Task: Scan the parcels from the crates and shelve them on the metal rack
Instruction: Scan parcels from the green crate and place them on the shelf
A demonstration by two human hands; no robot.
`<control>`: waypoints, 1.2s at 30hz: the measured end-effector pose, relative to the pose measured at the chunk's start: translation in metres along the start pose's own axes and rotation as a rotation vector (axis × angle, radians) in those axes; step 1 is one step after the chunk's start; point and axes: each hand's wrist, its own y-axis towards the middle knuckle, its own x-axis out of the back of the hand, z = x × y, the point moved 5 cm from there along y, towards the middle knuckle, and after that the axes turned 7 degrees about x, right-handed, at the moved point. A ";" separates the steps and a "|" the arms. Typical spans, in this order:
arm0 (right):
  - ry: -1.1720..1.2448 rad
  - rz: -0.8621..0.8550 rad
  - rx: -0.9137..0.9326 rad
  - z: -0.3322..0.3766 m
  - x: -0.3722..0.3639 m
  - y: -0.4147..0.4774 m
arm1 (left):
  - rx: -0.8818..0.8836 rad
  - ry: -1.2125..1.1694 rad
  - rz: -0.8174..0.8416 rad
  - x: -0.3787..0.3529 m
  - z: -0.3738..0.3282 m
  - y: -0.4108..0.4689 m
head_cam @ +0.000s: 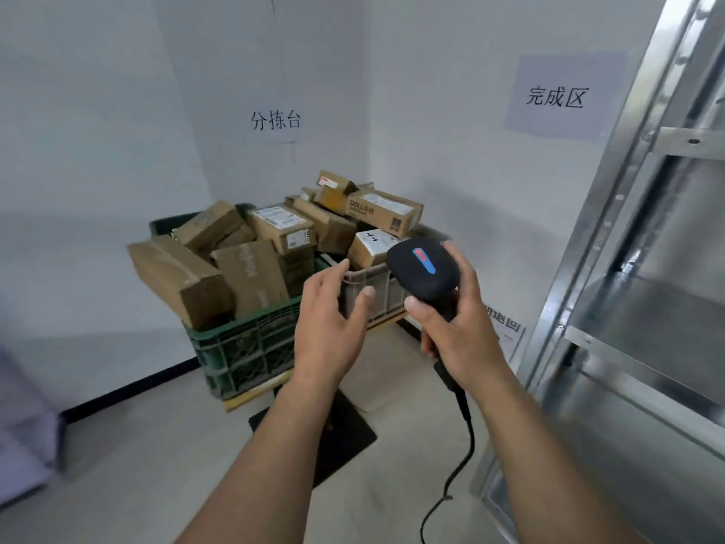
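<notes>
My right hand (459,331) grips the handle of a black barcode scanner (423,272) with a red and blue stripe on its head; its cable hangs down toward the floor. My left hand (329,327) is held out with relaxed fingers and holds nothing, in front of the crates. A green crate (243,347) on the left and a grey crate (376,296) on the right are heaped with several brown cardboard parcels (188,280). The metal rack (647,268) stands at the right, its visible shelves bare.
The crates sit in a corner between white walls with paper signs (557,96). A black flat base (333,429) lies on the floor under my arms. A grey object (23,426) is at the far left edge.
</notes>
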 end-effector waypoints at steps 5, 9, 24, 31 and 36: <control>0.070 0.087 0.026 -0.020 -0.023 0.053 | 0.067 0.057 -0.070 -0.001 0.014 0.039; 0.111 0.184 0.017 -0.034 -0.045 0.082 | 0.139 0.134 -0.135 0.006 0.032 0.058; 0.201 0.397 0.027 -0.062 -0.193 0.138 | 0.415 0.447 -0.273 0.094 0.130 0.139; 0.216 0.459 0.020 -0.073 -0.267 0.158 | 0.553 0.574 -0.243 0.127 0.177 0.160; 0.259 0.519 -0.075 -0.094 -0.307 0.161 | 0.682 0.494 -0.188 0.145 0.207 0.160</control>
